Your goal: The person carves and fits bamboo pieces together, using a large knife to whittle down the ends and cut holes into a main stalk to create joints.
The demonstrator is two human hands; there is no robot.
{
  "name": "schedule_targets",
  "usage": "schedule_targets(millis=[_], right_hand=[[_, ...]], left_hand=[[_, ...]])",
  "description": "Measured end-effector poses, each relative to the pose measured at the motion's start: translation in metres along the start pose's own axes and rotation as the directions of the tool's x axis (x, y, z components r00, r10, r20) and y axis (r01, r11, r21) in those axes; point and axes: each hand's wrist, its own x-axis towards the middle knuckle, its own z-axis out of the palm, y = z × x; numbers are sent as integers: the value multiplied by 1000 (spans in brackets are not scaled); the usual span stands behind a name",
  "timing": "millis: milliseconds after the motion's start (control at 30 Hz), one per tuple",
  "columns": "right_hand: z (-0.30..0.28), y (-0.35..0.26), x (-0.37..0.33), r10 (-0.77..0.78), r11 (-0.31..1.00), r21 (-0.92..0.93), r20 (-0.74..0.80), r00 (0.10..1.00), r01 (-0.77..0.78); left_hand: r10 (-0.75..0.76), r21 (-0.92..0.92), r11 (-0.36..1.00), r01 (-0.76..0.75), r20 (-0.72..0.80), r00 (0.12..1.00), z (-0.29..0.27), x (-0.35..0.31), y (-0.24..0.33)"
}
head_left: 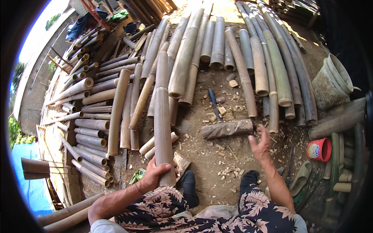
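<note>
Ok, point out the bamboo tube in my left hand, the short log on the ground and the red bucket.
Bamboo tube [162, 116], head view: middle of its length.
Short log [227, 129], head view: middle of its side.
Red bucket [314, 150], head view: its outer wall.

Consists of bare brown earth [198, 153], littered with pale wood chips [232, 171]. Bears a short rough log [226, 129] near the middle, a blue-handled tool [212, 96] just beyond it, a reddish stone [221, 99] beside that tool, long bamboo poles [278, 73] side by side farther off, and an olive sandal [302, 179] toward the right.
</note>
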Motion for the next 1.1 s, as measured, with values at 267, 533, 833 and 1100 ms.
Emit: schedule_targets(millis=[267,533,833,1100], right_hand=[[42,-18,-31,276,559,602,513,813,-570],[40,92,-39,122,961,106,666,736,-255],[63,169,184,392,904,-262,197,899,-337],[32,134,174,29,465,679,630,776,-568]], left_hand=[[47,526,841,-124,157,987,148,47,-235],[131,502,864,25,-272,953,189,155,-300],[120,585,803,113,-344,931,200,183,-300],[54,477,874,92,-284,957,172,185,-305]])
